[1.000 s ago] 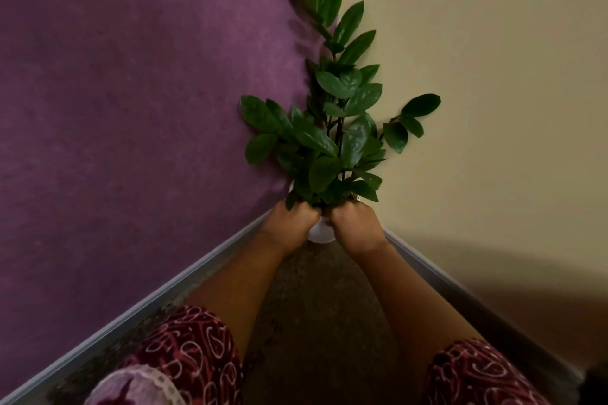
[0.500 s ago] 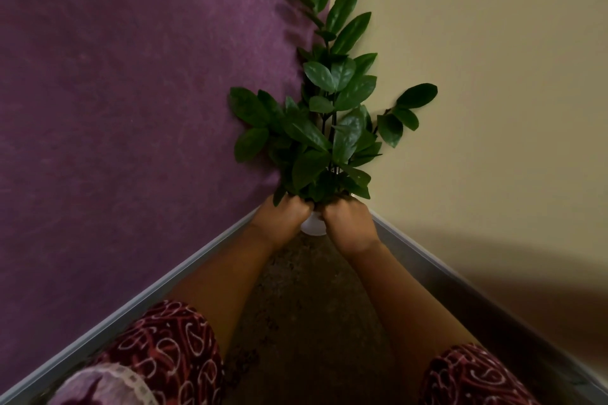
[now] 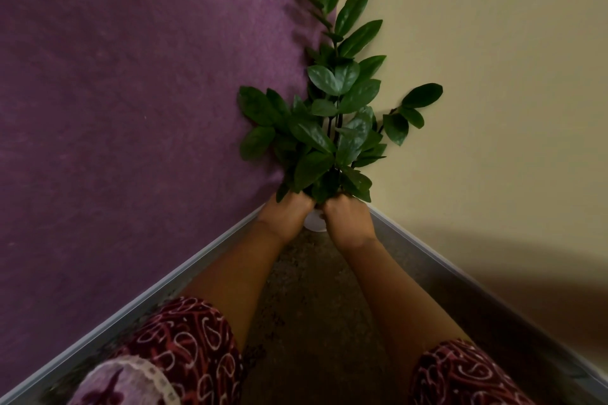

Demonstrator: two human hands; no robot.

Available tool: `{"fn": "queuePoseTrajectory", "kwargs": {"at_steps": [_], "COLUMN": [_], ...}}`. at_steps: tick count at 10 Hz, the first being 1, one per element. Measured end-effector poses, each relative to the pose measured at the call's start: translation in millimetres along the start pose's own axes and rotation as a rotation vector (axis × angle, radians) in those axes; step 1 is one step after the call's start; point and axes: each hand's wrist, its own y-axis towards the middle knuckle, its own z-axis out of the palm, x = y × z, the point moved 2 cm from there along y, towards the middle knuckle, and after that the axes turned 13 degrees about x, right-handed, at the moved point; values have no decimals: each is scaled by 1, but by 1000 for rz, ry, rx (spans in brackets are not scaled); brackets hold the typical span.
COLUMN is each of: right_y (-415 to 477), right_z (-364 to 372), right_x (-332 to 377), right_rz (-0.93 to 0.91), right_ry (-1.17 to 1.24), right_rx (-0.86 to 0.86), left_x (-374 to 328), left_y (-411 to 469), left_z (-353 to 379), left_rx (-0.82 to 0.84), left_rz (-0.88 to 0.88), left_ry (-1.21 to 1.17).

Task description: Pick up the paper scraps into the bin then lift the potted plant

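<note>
The potted plant (image 3: 332,115) sits tight in a room corner, where a purple wall (image 3: 131,92) on the left meets a cream wall (image 3: 493,59) on the right. Both hands are closed around its white pot (image 3: 314,220), of which only a small curved patch shows between them: the left hand (image 3: 288,212) wraps the pot's left side and the right hand (image 3: 347,219) wraps its right side, fingers curled in under the lowest leaves. Whether the pot rests on the floor or hangs clear of it cannot be told, since the hands cover its base. The plant's long axis runs upright along the seam of the two walls, its tallest stem reaching to the top edge of the view and leaning slightly toward the purple wall, where it casts a shadow. Shorter stems spread sideways; leaves on the left lie against or just beside the purple wall, and a small branch on the right reaches out close to the cream wall. So the walls hem the plant on two sides, and the only open room lies toward the person, over the speckled brown floor (image 3: 316,306) between the forearms. Pale skirting strips (image 3: 171,286) run from the corner outward along both walls. Patterned maroon sleeves (image 3: 184,348) cover the upper arms at the bottom of the view.
</note>
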Motion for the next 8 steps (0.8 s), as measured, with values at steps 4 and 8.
{"fn": "queuePoseTrajectory", "kwargs": {"at_steps": [4,8], "right_y": [-14,-40], "right_z": [4,-19], "right_x": [4,7], "right_rz": [17,67], "right_ry": [17,-21], "right_rx": [50,92], "left_x": [-10,-7], "left_y": [-14,-41], "left_z": [-7,-16], "left_rx": [124,299], "left_rz": [-55,-26], "left_ry": [-136,-238]}}
